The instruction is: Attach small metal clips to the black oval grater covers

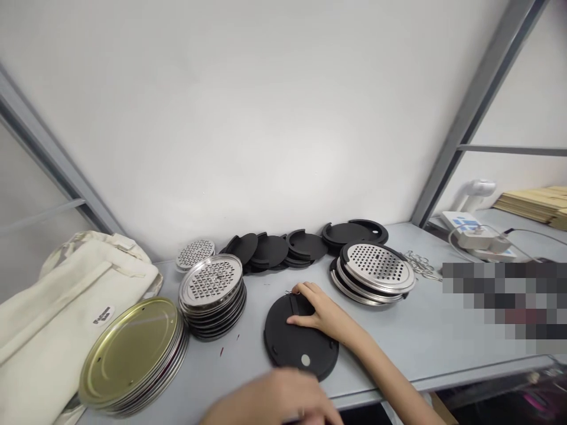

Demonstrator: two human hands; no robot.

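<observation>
A black round disc [296,345] with a small silver dot lies flat on the grey table [443,330]. My right hand [316,310] rests on its upper edge, fingers curled and pressing something small at the rim that I cannot make out. My left hand [277,401] hovers low at the picture's bottom edge just in front of the disc; its fingers are mostly out of view.
A stack of gold-coloured metal lids [133,351] sits at the left beside a cream cloth bag [57,313]. Two stacks of perforated steel grater discs [212,292] [376,271] flank the black disc. More black discs [283,248] line the wall. Wire clips [420,262] lie at the right.
</observation>
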